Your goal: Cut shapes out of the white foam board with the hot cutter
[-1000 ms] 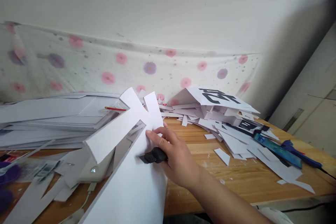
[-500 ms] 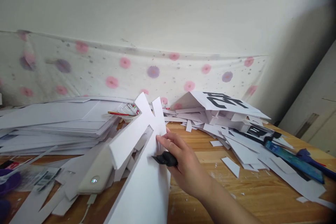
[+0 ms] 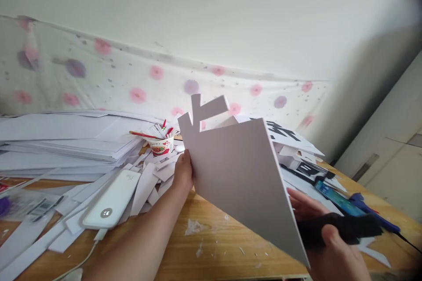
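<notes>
Pinched in the left hand (image 3: 183,170) at its nine o'clock, a notched white board (image 3: 237,162) tilts mid-view above the wooden table (image 3: 204,232); the right hand (image 3: 339,254), at four, wraps a black tool (image 3: 356,226); a bowl of pens (image 3: 161,148) stands toward ten

Offcuts (image 3: 145,189) littering a table (image 3: 211,243) suggest a craft workspace.

Left forearm (image 3: 141,232) angled far and right, left hand (image 3: 183,170) gripping; right hand (image 3: 341,252) near right, fingers (image 3: 303,203) pointing left, thumb (image 3: 331,235) bent.
</notes>
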Available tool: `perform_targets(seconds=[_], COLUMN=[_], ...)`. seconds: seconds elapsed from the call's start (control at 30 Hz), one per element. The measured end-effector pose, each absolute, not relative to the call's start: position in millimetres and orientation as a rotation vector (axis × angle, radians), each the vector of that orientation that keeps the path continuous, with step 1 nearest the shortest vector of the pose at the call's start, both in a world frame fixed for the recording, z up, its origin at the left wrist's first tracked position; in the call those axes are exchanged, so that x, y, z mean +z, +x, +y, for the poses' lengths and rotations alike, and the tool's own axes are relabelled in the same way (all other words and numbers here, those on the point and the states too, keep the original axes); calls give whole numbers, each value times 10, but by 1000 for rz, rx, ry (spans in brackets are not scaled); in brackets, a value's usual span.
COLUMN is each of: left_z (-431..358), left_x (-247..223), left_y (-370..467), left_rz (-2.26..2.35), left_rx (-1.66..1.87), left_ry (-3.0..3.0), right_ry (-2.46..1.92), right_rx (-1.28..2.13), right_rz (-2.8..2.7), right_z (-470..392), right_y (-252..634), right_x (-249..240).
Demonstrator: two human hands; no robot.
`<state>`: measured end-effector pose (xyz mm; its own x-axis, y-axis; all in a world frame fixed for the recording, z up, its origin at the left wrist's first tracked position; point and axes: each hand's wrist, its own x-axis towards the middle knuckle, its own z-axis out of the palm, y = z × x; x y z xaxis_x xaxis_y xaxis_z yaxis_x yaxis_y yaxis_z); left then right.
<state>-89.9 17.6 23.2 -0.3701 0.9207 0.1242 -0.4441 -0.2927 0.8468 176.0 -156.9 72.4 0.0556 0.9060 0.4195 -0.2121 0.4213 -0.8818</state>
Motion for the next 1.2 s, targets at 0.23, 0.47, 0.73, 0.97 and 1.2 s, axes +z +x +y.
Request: perform_targets(seconds=[0.23,0.47,0.73,0.97,1.2], left_z=[126,55,-54,6,199], left_x=[247,384,527,495,449], left_y=[-851,-854,-913,-893,-1000], left_rz=[938,895,766,833,974], left_rx=[1723,1439,1229,1269,1489], left_ry=[877,1053,1075,862,660], right_ry=[-1197,-1204,-1230,-1306,-1350], right_rx=[591,807,920,1007,987], right_rz=[-1146,-714,-434,-492,-777], right_z=[-1527,-1374,-1264,-1183,-1089], right_y=[2055,2133,2438,2356,2422], right_x=[588,437,324,222,214])
